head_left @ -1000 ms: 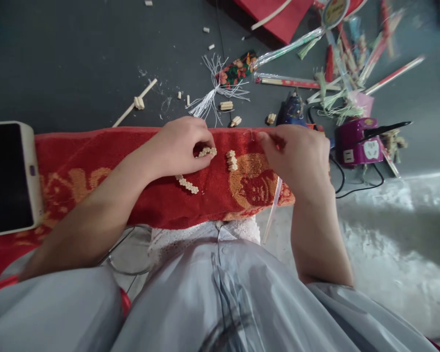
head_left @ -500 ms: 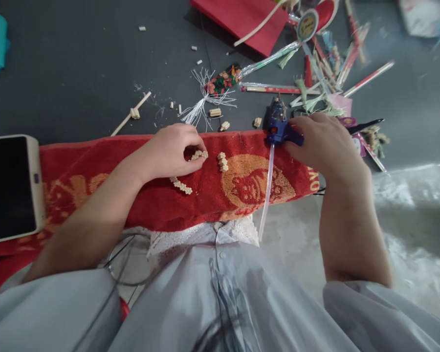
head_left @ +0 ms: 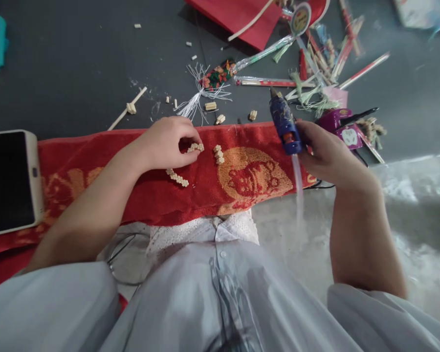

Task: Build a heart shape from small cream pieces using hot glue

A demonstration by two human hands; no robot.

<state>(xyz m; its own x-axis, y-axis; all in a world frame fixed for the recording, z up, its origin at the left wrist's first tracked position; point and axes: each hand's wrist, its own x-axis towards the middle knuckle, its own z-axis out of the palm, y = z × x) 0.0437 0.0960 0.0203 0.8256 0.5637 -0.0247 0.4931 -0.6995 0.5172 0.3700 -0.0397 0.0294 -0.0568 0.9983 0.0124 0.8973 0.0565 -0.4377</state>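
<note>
My left hand (head_left: 174, 144) is closed, thumb and fingers pinching a pale strip of small joined sticks (head_left: 195, 147) above the red towel (head_left: 150, 195). Just below that hand, a similar strip (head_left: 178, 178) lies on the towel, partly covered by the hand. A short cluster of the same pale pieces (head_left: 219, 154) rests to the right. My right hand (head_left: 324, 151) grips the handle of a blue hot glue gun (head_left: 284, 120). Its nozzle points away from me, and a clear glue stick (head_left: 297, 183) sticks out of the back.
A phone or tablet (head_left: 9, 181) lies at the left. Beyond the towel are a white-thread tassel (head_left: 198, 98), a pale stick (head_left: 122, 117), a red paper piece (head_left: 238, 19), a ribbon spool (head_left: 301, 19), wrapped sticks (head_left: 271, 82) and a purple item (head_left: 339, 127).
My right hand has lifted the glue gun off the towel's far edge and turned it, its back end swinging right. My left hand keeps its pinch on the strip.
</note>
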